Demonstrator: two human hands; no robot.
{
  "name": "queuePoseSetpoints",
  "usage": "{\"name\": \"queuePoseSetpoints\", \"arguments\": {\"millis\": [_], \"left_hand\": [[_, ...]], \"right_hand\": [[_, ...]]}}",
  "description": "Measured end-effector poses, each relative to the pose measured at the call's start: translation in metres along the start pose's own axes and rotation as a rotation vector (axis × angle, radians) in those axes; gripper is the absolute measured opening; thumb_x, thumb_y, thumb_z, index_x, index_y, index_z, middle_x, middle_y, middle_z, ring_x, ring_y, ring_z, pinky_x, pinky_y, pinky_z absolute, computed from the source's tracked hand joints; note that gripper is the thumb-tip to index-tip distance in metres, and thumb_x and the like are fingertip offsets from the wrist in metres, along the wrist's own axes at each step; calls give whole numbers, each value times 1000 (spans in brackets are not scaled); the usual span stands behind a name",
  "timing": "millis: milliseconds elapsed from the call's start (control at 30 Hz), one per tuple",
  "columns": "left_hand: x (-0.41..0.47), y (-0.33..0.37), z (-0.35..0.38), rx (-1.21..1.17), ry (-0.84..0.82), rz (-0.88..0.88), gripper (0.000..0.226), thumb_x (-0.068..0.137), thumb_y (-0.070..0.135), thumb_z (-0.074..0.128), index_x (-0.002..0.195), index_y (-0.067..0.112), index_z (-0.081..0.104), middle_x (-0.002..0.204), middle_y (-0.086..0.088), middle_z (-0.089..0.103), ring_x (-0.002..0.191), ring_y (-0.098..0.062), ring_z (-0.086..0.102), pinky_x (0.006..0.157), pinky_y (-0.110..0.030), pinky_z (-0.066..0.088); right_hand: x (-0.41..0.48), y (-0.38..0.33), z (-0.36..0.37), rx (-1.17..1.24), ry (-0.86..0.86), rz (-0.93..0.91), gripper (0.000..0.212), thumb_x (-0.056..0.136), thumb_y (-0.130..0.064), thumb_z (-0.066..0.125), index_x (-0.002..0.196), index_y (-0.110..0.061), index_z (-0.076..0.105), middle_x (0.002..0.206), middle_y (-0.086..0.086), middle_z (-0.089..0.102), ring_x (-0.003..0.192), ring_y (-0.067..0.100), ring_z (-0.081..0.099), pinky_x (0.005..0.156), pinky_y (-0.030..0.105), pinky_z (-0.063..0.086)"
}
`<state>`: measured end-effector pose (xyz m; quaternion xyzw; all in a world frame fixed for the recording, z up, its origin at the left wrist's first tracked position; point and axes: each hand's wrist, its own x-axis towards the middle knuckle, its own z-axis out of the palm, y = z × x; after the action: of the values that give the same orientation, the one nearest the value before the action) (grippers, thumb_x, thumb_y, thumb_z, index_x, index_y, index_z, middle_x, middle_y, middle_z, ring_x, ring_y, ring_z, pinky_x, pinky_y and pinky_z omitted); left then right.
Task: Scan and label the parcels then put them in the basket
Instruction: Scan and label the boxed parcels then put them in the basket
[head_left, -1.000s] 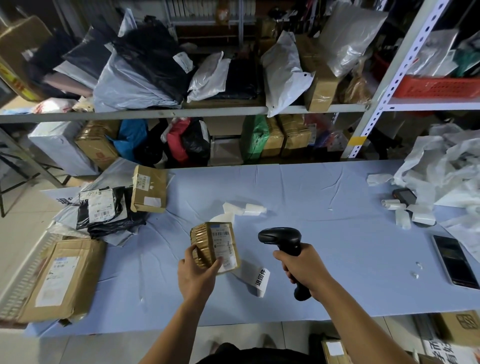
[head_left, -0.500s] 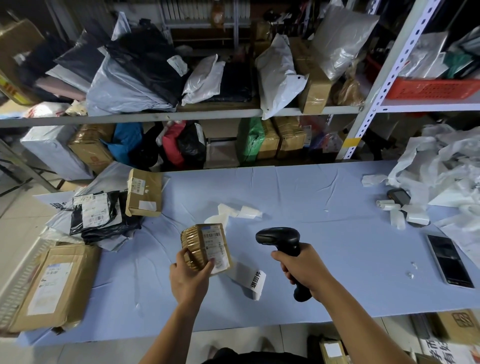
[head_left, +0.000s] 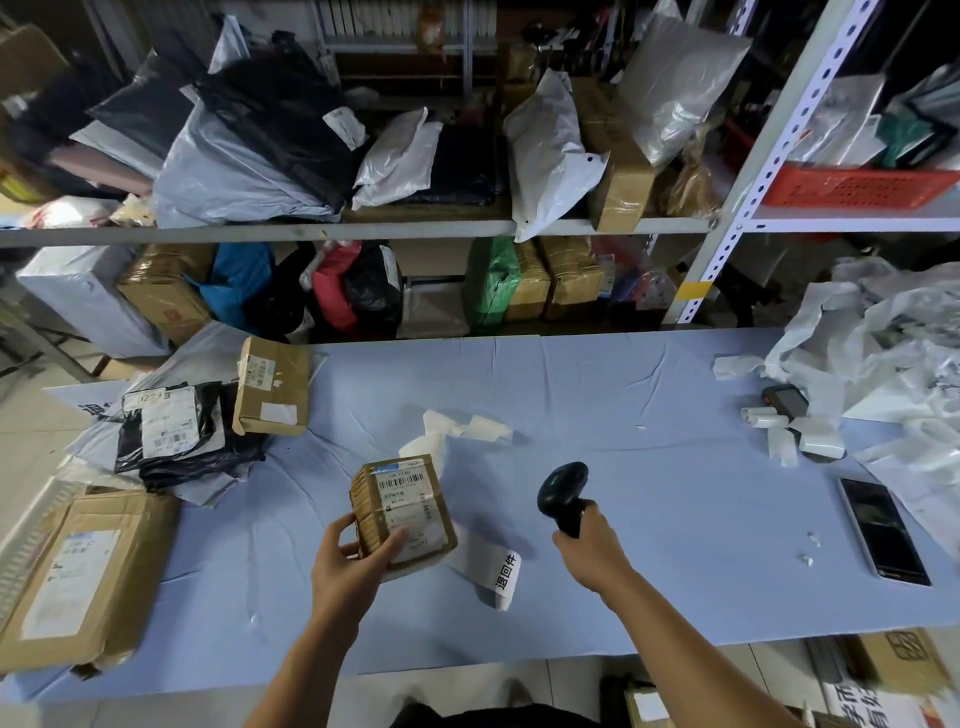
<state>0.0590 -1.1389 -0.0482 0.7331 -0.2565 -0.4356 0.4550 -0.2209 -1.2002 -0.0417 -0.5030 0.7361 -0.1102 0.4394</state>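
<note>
My left hand (head_left: 347, 561) grips a small taped brown parcel (head_left: 402, 512) above the blue table (head_left: 649, 519), its barcode label facing up. To its right, my right hand (head_left: 592, 545) holds a black barcode scanner (head_left: 562, 491) by the handle, head tilted up and left, a short gap from the parcel. A white label strip with black characters (head_left: 498, 574) lies on the table between my hands. More parcels sit at the left: a brown box (head_left: 272, 387), a black bag with labels (head_left: 176, 431) and a large flat brown parcel (head_left: 78, 577).
Crumpled white backing paper (head_left: 883, 353) piles at the right, with label rolls (head_left: 800, 436) and a black phone (head_left: 883, 530) near it. Paper scraps (head_left: 457, 431) lie mid-table. Shelves behind hold many bags and boxes and a red basket (head_left: 857, 187).
The parcel has tilted so its label faces up more. My right hand has swung the scanner head from pointing left at the parcel to pointing up and away.
</note>
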Motion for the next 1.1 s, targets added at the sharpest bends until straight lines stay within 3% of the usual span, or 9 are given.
{"name": "queuePoseSetpoints", "arguments": {"millis": [100, 300, 467, 633, 733, 800, 867, 967, 1100], "left_hand": [[-1, -2, -8, -5, -16, -22, 61, 71, 27, 88, 122, 25, 54, 98, -10, 69, 84, -20, 69, 64, -29, 54], [-3, -12, -30, -23, -10, -65, 59, 72, 26, 88, 122, 23, 55, 95, -9, 71, 85, -23, 71, 66, -30, 55], [-1, -17, -49, -34, -2, -88, 52, 75, 23, 86, 117, 24, 57, 94, -12, 72, 82, -22, 71, 60, -24, 53], [7, -27, -69, -41, -1, -124, 55, 74, 23, 86, 121, 21, 58, 93, -12, 74, 84, -26, 73, 65, -30, 56], [13, -33, -78, -44, -17, -157, 57, 74, 24, 86, 123, 21, 58, 93, -13, 75, 85, -28, 74, 68, -34, 59], [16, -37, -80, -37, -39, -175, 59, 73, 27, 87, 123, 22, 57, 95, -13, 75, 86, -27, 74, 68, -34, 59], [15, -38, -79, -22, -61, -179, 60, 72, 29, 87, 123, 23, 58, 97, -13, 74, 88, -26, 73, 67, -32, 59], [11, -37, -74, 24, -92, -161, 52, 76, 27, 85, 119, 26, 57, 98, -10, 71, 90, -21, 70, 61, -23, 56], [9, -42, -65, 60, -103, -150, 51, 79, 28, 83, 123, 25, 57, 100, -8, 71, 89, -17, 70, 63, -22, 54]], "right_hand": [[15, 11, 13, -290, 117, 1, 41, 95, -29, 56, 132, -20, 40, 128, -2, 54, 120, 23, 44, 94, 37, 40], [32, 25, 31, -519, 161, -44, 43, 94, -36, 60, 131, -25, 42, 125, -4, 55, 117, 22, 43, 95, 34, 41], [34, 29, 43, -535, 213, -68, 44, 92, -40, 61, 129, -24, 43, 124, -2, 55, 115, 24, 44, 91, 35, 44], [25, 20, 51, -404, 291, -39, 70, 82, -28, 70, 142, -18, 36, 139, 7, 40, 127, 28, 35, 103, 41, 38], [15, 11, 61, -216, 394, -210, 49, 80, -9, 65, 127, -14, 54, 128, 6, 49, 119, 28, 45, 90, 39, 42], [10, 8, 69, -198, 271, -323, 31, 83, -6, 61, 113, -16, 61, 117, 1, 55, 109, 23, 56, 79, 27, 41], [7, 6, 75, -228, 77, -356, 30, 88, -12, 59, 116, -21, 61, 119, -4, 55, 106, 16, 57, 81, 22, 41], [5, 1, 76, -297, -151, -301, 45, 86, -19, 63, 127, -33, 50, 114, -8, 47, 101, 13, 55, 82, 23, 45], [9, 0, 74, -245, -207, -272, 61, 82, -10, 69, 134, -34, 47, 109, -8, 49, 104, 11, 54, 84, 24, 47]]}}
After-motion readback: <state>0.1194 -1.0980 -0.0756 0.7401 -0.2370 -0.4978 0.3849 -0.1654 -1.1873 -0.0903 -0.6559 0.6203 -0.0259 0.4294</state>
